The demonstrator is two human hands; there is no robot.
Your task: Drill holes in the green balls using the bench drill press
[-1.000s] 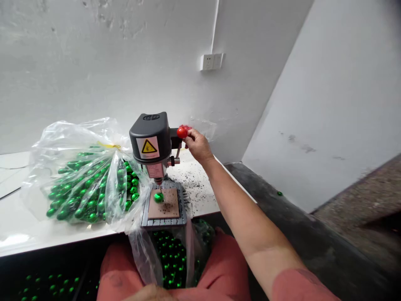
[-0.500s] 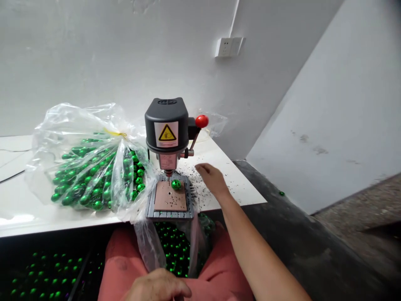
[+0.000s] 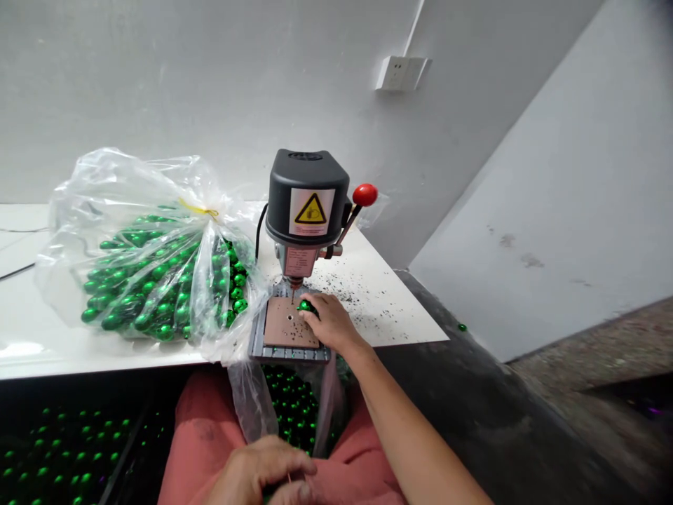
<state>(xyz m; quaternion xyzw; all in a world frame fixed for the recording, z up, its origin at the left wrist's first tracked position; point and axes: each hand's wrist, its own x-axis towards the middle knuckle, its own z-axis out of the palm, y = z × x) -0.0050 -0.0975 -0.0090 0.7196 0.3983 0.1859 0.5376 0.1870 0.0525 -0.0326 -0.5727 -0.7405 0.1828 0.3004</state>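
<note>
My right hand reaches over the base of a small bench drill press, thumb and fingers around a shiny green ball. The ball is at the brown board on the base, just right of the drill bit. Low in the view my left hand is curled over my lap. A sliver of green shows beneath it, but what it holds is mostly hidden. The red-knobbed lever of the press stands untouched.
A clear plastic bag of green balls, tied with yellow, lies left on the white table. Dark shavings surround the press. Below the table edge, an open bag of green balls hangs between my knees. A wall socket is behind.
My right hand has moved left from beside the press onto the green ball and closed on it. The lever's red knob sits differently against the press. My left hand stays low; the view has shifted slightly.
</note>
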